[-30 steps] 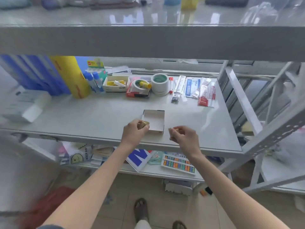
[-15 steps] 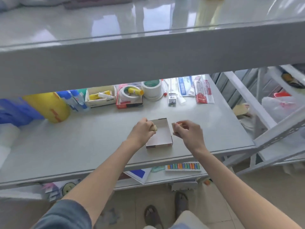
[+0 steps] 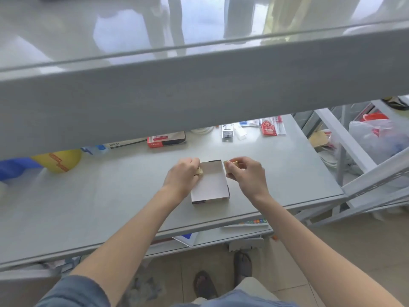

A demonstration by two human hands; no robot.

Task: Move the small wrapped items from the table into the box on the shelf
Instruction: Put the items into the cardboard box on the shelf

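A small open cardboard box [image 3: 210, 182] with a white inside sits on the grey shelf [image 3: 110, 196], near its front edge. My left hand [image 3: 182, 175] is at the box's left wall and pinches a small tan wrapped item [image 3: 199, 171]. My right hand [image 3: 244, 175] is at the box's right wall and holds another small tan wrapped item [image 3: 231, 164] in its fingertips, just above the far right corner. The box's inside shows nothing in it.
The upper shelf's thick front edge [image 3: 199, 85] crosses the view and hides most of the back. Behind the box lie a red and black box [image 3: 166, 141], a yellow roll [image 3: 59, 160], blue packs and red sachets [image 3: 269, 128]. White frame bars [image 3: 345, 140] stand at right.
The view has tipped further down, so the upper shelf edge now covers more of the back. Both hands have stayed at the box's two sides, each still holding its item.
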